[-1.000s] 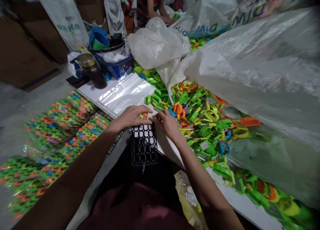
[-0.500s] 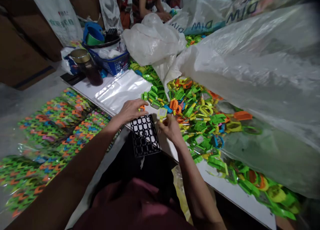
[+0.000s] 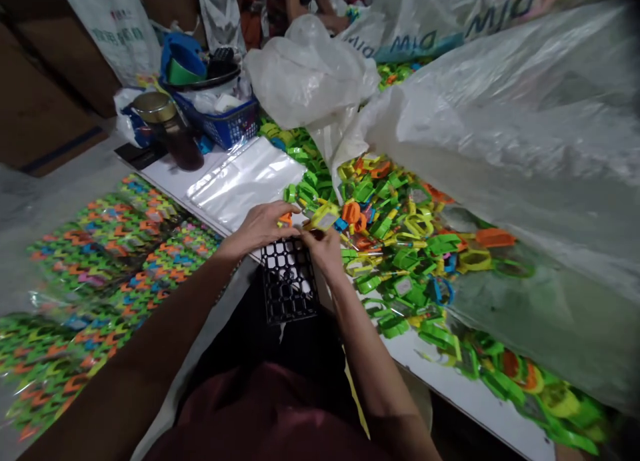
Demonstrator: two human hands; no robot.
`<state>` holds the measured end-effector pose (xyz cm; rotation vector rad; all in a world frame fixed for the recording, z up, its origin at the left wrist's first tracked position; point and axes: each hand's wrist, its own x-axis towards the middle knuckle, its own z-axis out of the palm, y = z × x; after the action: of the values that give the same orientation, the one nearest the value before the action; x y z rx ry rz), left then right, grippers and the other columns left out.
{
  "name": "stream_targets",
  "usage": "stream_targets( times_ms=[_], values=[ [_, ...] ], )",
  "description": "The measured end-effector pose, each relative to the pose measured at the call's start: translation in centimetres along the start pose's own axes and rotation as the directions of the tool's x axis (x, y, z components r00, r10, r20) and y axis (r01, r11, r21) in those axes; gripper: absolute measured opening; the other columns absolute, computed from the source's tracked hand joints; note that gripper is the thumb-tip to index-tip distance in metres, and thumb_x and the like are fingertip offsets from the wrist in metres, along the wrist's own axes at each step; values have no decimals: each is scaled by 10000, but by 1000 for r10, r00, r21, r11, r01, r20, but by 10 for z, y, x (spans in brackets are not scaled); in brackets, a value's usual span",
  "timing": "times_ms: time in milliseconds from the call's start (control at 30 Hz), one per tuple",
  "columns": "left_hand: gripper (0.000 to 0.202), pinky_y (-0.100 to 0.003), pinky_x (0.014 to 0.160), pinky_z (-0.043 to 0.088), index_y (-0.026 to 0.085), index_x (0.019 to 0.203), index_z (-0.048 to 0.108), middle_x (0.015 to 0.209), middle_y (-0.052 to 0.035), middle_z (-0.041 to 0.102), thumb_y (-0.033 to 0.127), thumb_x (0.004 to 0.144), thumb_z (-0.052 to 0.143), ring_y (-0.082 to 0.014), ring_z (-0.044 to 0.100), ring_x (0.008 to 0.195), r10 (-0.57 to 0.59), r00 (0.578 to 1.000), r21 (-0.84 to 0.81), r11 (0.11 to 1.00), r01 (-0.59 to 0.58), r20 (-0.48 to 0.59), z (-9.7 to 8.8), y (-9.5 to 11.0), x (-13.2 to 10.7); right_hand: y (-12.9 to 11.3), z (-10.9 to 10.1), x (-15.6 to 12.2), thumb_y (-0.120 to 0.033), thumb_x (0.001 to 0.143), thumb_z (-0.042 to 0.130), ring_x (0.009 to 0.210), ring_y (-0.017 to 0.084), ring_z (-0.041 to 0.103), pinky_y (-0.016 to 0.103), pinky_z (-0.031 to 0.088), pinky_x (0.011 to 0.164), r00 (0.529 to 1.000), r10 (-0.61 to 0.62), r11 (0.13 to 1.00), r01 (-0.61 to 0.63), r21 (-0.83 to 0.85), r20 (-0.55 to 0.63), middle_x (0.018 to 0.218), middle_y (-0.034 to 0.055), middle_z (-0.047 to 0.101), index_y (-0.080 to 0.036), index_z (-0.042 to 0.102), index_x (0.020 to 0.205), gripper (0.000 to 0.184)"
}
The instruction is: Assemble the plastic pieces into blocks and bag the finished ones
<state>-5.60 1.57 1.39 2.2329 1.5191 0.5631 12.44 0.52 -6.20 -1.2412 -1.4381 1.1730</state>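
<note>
My left hand (image 3: pixel 257 226) rests at the far end of a black plastic grid tray (image 3: pixel 289 282) that overhangs the white table's near edge (image 3: pixel 453 381), fingers curled over a small orange piece (image 3: pixel 285 218). My right hand (image 3: pixel 324 246) meets it at the tray's top and pinches a yellow framed plastic toy (image 3: pixel 325 215). A big heap of green, yellow and orange plastic toys (image 3: pixel 405 234) lies just right of both hands.
Flat clear bags (image 3: pixel 245 179) lie beyond my hands. Behind them stand a dark jar (image 3: pixel 173 131) and a blue basket (image 3: pixel 220 117). Large plastic sacks (image 3: pixel 500 134) overhang the heap. Packed colourful toy sheets (image 3: pixel 95 261) cover the floor at left. Another person's arms (image 3: pixel 320 11) work at the far end.
My right hand picked a yellow toy from the heap and brought it left to meet my left hand over the tray's top end. The left hand stayed put.
</note>
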Motion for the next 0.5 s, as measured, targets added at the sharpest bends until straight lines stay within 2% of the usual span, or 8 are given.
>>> stream_targets(
  times_ms=[100,167,233,333,400,467,500],
  values=[
    [415,-349,901,501,216,1202,632,1215,-57,683,410,841,697,-241,654,1061,21,1000,-13,1000,-21,16,0,0,-3,16,9,2,-357,813,547,810,224,645,338,502,780,997,-35,978,50,-205,72,867,78,708,-163,656,881,232],
    [452,-338,912,497,226,1243,609,1241,-56,671,441,852,682,-234,648,1076,56,998,-21,998,-55,28,-1,1,-5,19,15,3,-312,840,515,884,246,644,352,490,830,990,-72,913,113,-393,117,945,112,704,-148,661,940,241],
    [492,-329,917,492,235,1295,574,1274,-58,654,465,868,660,-228,643,1088,96,995,-15,995,-96,36,-2,1,-5,14,22,6,-273,857,501,924,254,633,345,482,839,978,-70,819,168,-548,195,1018,142,684,-128,648,1017,261],
    [484,-329,901,491,248,1320,552,1284,-60,648,467,894,621,-234,641,1094,102,993,44,994,-104,50,-4,0,-1,-4,29,15,-241,886,493,937,240,621,314,475,818,963,-5,724,189,-663,268,1077,146,663,-121,621,1103,280],
    [463,-326,882,492,251,1296,570,1266,-56,659,461,887,627,-244,643,1088,65,995,92,993,-72,75,-5,0,3,-17,22,19,-236,907,490,918,223,621,293,469,807,946,49,713,191,-675,320,1039,129,676,-123,632,1081,251],
    [440,-315,864,494,259,1269,586,1252,-47,668,450,876,641,-245,646,1083,44,993,118,991,-56,106,-5,0,6,-28,4,18,-250,925,502,882,199,627,265,465,787,931,98,715,179,-675,350,981,100,692,-131,645,1067,235],
    [433,-312,858,496,267,1262,588,1252,-42,669,447,873,644,-243,648,1080,47,993,121,991,-60,112,-5,0,7,-31,-8,16,-256,929,509,870,188,632,255,464,780,938,120,697,153,-701,324,966,87,697,-141,648,1080,235]
  ],
)
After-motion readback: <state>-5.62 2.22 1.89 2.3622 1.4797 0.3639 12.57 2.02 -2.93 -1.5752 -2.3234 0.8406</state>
